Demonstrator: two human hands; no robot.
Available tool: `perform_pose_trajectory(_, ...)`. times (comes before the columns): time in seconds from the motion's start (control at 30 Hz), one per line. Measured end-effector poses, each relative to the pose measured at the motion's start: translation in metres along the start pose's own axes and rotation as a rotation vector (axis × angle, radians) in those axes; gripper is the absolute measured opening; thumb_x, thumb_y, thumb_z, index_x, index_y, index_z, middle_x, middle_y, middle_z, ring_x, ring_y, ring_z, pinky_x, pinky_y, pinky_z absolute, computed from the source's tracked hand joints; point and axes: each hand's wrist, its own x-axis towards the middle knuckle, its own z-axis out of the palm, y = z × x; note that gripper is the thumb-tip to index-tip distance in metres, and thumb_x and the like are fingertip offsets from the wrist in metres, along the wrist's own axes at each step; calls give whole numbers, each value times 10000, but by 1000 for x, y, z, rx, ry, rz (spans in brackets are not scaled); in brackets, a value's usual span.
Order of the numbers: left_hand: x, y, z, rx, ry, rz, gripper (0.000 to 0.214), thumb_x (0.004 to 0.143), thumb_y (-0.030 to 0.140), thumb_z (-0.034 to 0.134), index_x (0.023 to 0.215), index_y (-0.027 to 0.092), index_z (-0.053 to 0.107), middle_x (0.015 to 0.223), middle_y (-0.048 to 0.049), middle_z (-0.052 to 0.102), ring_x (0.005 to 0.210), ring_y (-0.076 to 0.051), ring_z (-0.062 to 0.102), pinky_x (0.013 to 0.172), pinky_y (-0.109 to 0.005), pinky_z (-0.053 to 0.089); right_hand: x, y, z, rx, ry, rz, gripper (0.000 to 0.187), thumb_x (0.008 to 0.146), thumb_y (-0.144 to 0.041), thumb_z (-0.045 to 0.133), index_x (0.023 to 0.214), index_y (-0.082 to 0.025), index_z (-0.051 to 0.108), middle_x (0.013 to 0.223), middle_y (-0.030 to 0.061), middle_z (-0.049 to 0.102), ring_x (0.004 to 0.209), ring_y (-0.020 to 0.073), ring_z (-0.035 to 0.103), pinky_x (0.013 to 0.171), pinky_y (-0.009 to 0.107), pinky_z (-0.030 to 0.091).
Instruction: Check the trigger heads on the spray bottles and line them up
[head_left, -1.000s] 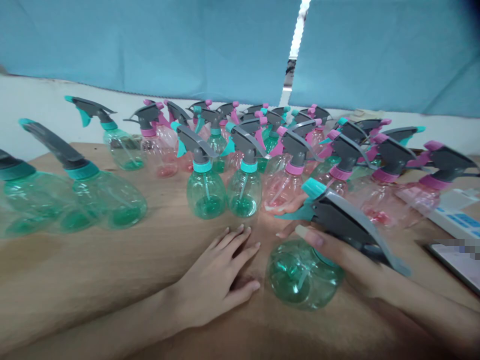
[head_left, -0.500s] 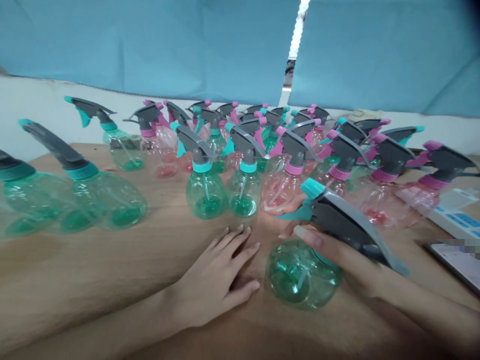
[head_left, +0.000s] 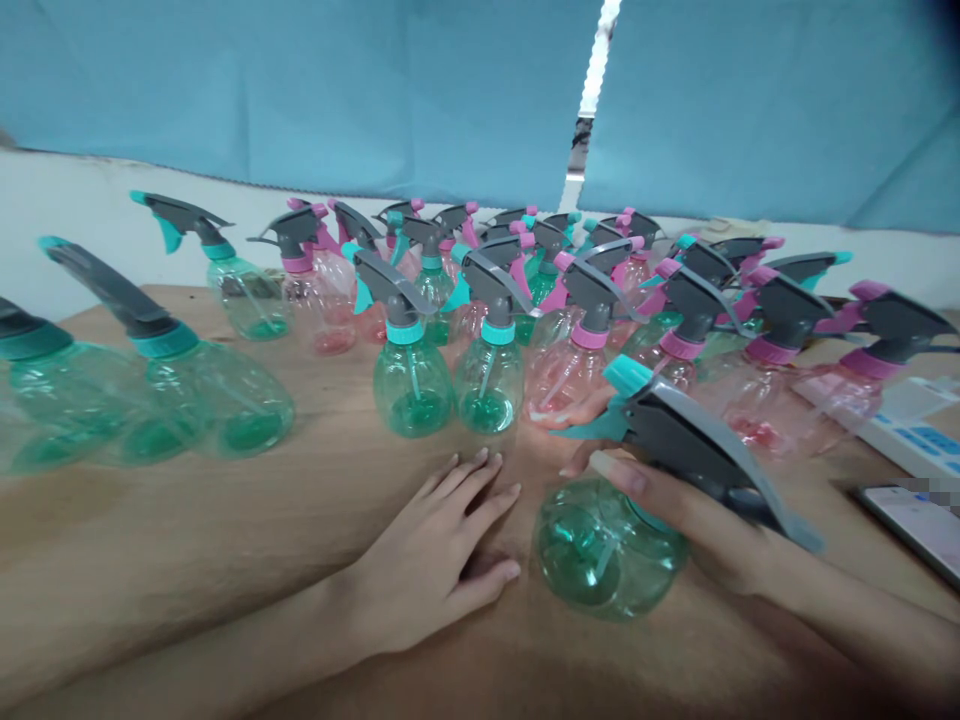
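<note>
Evidently, the step in hand is holding a green spray bottle [head_left: 600,560], and any next move seems to call for a steady grip. The right hand [head_left: 701,510] wraps its neck, the tilted body lying left of the thumb (whether it touches the table [head_left: 187,540] is unclear), while the left hand [head_left: 439,565] rests just beside it, empty, fingers loosely spread.

Blue cloth [head_left: 315,90] hangs across the back — a white wall [head_left: 60,215] shows beneath. A phone [head_left: 919,522] lies at right.
</note>
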Motion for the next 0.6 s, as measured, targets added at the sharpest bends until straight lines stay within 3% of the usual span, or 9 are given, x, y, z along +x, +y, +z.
perform_pose_trajectory(0.1, 0, 0, 1, -13, 10, 3, 569, 968, 494, 465, 1429, 166, 406, 1533, -131, 299, 1405, -305, 260, 1117, -500, 253, -6, 11, -6, -40, -15, 52, 202, 907, -426, 545, 919, -303, 705, 699, -9, 687, 751, 189, 697, 630, 279, 592)
perform_pose_trajectory(0.27, 0, 0, 0, -11, 5, 3, 572, 967, 497, 466, 1419, 149, 421, 1529, -142, 303, 1406, -306, 256, 1121, -499, 242, -17, 27, -14, -39, -58, 123, 229, 950, -341, 488, 1046, -299, 691, 992, 8, 723, 948, 183, 687, 787, 279, 593)
perform_pose_trajectory(0.5, 0, -1, 0, 8, 9, -3, 567, 966, 494, 465, 1430, 172, 407, 1527, -126, 314, 1406, -290, 262, 1118, -484, 251, -13, 18, -8, -39, 47, 85, 160, 922, -288, 556, 974, -308, 706, 944, -21, 728, 915, 162, 695, 798, 262, 585)
perform_pose_trajectory(0.6, 0, -2, 1, 1, 22, 2, 567, 963, 493, 472, 1427, 172, 412, 1521, -126, 329, 1399, -295, 276, 1117, -488, 256, -11, 15, -6, -47, 9, 59, 187, 937, -300, 528, 967, -307, 712, 929, -25, 736, 895, 162, 700, 794, 263, 580)
